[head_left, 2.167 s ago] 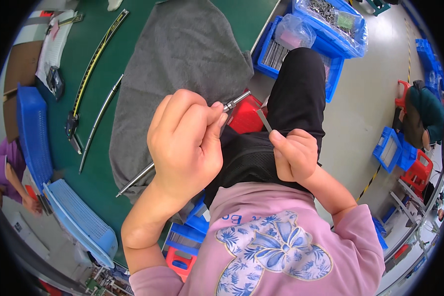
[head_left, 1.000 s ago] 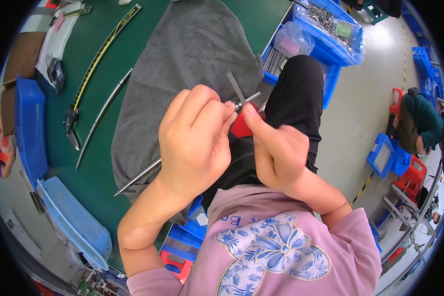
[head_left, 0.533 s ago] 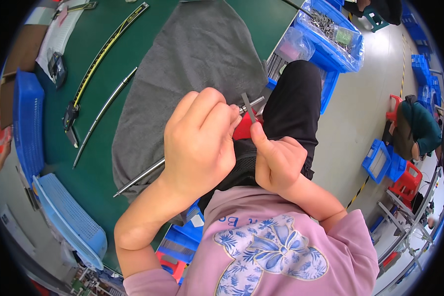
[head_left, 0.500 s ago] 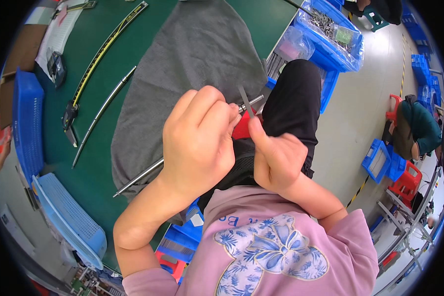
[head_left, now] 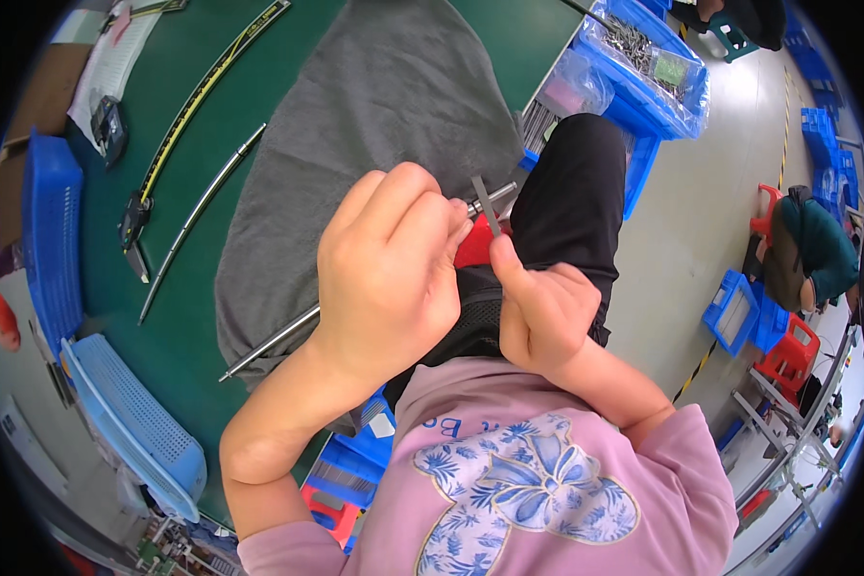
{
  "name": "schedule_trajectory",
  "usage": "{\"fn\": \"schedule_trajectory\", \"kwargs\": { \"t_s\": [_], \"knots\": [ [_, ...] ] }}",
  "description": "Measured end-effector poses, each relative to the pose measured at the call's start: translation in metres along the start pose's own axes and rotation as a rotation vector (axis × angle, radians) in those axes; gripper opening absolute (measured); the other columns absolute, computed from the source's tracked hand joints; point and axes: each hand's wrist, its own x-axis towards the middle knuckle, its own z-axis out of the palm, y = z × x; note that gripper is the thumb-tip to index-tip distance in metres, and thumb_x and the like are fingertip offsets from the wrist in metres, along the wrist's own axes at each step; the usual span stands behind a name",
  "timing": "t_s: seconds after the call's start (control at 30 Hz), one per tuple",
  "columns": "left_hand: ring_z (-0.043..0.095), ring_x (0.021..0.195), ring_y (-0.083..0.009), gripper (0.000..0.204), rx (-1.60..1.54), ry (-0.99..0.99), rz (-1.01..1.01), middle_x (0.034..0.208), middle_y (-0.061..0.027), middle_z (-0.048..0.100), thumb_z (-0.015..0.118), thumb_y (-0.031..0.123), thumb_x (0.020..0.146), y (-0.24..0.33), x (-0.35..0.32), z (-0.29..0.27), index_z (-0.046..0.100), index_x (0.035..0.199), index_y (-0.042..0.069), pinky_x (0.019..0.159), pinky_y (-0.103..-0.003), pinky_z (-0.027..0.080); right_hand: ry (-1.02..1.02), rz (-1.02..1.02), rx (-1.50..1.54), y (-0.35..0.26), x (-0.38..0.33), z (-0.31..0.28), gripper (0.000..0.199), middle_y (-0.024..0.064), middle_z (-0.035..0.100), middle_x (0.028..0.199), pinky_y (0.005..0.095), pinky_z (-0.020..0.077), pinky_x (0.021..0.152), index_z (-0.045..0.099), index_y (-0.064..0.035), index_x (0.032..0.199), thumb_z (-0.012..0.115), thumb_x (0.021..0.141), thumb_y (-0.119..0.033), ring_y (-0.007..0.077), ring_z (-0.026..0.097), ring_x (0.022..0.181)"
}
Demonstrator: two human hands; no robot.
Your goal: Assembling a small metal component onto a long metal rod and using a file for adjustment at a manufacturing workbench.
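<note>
My left hand (head_left: 386,264) is closed around a slim silver metal rod (head_left: 272,343). One end sticks out past the wrist at lower left; the stepped other end shows beyond the fingers at right. In my right hand (head_left: 549,315), a thin, flat grey strip, which looks like a small file (head_left: 485,202), is pinched with the thumb along it. It crosses the rod near the stepped end; whether the two touch I cannot tell. Under the left hand a grey cloth (head_left: 394,86) covers part of the green table (head_left: 288,38). The left fingertips are hidden behind the hand.
Left of the cloth lie another metal rod (head_left: 202,223) and a digital caliper (head_left: 136,226). Blue baskets (head_left: 134,422) line the table's left edge. At upper right, a blue bin (head_left: 686,120) holds bagged small metal parts. A co-worker (head_left: 821,245) bends over at far right.
The flat strip and my right hand have shifted slightly; the strip was blurred before and is sharper now. My left hand keeps its hold on the rod, nearly unmoved.
</note>
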Motion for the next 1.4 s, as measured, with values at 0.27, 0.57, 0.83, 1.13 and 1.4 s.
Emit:
{"fn": "schedule_trajectory", "kwargs": {
  "t_s": [0.27, 0.57, 0.83, 1.13, 1.4],
  "knots": [
    [0.052, 0.061, -0.0256, 0.020, 0.006, 0.027, -0.004, 0.072, -0.0093, 0.054, 0.072, -0.008, 0.069, 0.000, 0.002, 0.000, 0.054, 0.073, 0.001, 0.053, -0.034, 0.040, -0.116, -0.023, -0.074, 0.002, 0.008, -0.014, 0.057, -0.0013, 0.037, 0.049, 0.0293, 0.0290, 0.041, 0.069, -0.0014, 0.116, 0.059, 0.060, 0.002, 0.0134, 0.037, 0.037],
    [0.051, 0.061, -0.0260, 0.020, -0.010, 0.037, -0.007, 0.072, -0.0097, 0.053, 0.071, -0.009, 0.069, 0.000, 0.002, 0.000, 0.054, 0.073, 0.000, 0.053, -0.034, 0.040, -0.205, -0.001, -0.014, 0.005, 0.015, -0.026, 0.055, -0.0012, 0.038, 0.048, 0.0290, 0.0299, 0.040, 0.067, -0.0040, 0.117, 0.059, 0.064, 0.003, 0.0133, 0.040, 0.038],
    [0.052, 0.061, -0.0260, 0.020, -0.019, 0.024, -0.013, 0.071, -0.0100, 0.053, 0.071, -0.009, 0.070, 0.001, 0.002, 0.001, 0.054, 0.073, 0.000, 0.054, -0.034, 0.040, -0.127, -0.052, -0.029, 0.006, 0.025, -0.016, 0.054, -0.0015, 0.039, 0.046, 0.0298, 0.0309, 0.040, 0.070, -0.0005, 0.113, 0.059, 0.060, 0.002, 0.0144, 0.039, 0.036],
    [0.052, 0.066, -0.0286, 0.017, -0.020, -0.002, -0.010, 0.076, -0.0092, 0.051, 0.066, -0.008, 0.065, -0.001, 0.000, 0.001, 0.055, 0.074, 0.001, 0.056, -0.039, 0.042, -0.009, -0.112, 0.022, 0.021, 0.001, 0.004, 0.055, -0.0020, 0.037, 0.049, 0.0277, 0.0286, 0.040, 0.069, -0.0006, 0.113, 0.058, 0.059, 0.004, 0.0120, 0.038, 0.038],
    [0.052, 0.066, -0.0280, 0.018, 0.000, -0.002, -0.021, 0.075, -0.0089, 0.051, 0.067, -0.008, 0.064, -0.001, 0.000, -0.001, 0.055, 0.074, 0.001, 0.056, -0.038, 0.042, 0.039, -0.100, 0.027, 0.016, 0.006, 0.010, 0.052, -0.0018, 0.038, 0.049, 0.0263, 0.0303, 0.040, 0.069, 0.0018, 0.111, 0.058, 0.060, 0.006, 0.0117, 0.037, 0.037]
  ]
}}
